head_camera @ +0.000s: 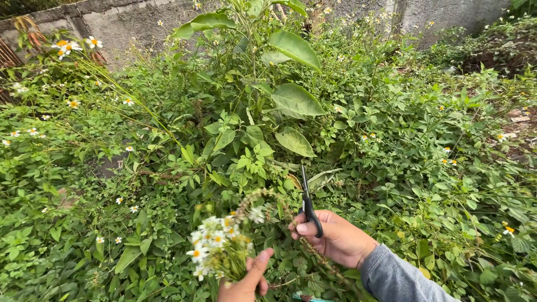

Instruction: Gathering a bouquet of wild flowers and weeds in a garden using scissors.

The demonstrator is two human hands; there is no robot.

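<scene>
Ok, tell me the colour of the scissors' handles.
Black, on the scissors in the right hand; head view.

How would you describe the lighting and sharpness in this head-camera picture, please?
In the head view the light is soft and even, with no hard shadows or glare; the bunch of white flowers in the left hand looks slightly blurred; the right hand with the black scissors is sharper; the large-leaved plant and the grey wall are clear, and the wall bows a little toward the edges.
</scene>
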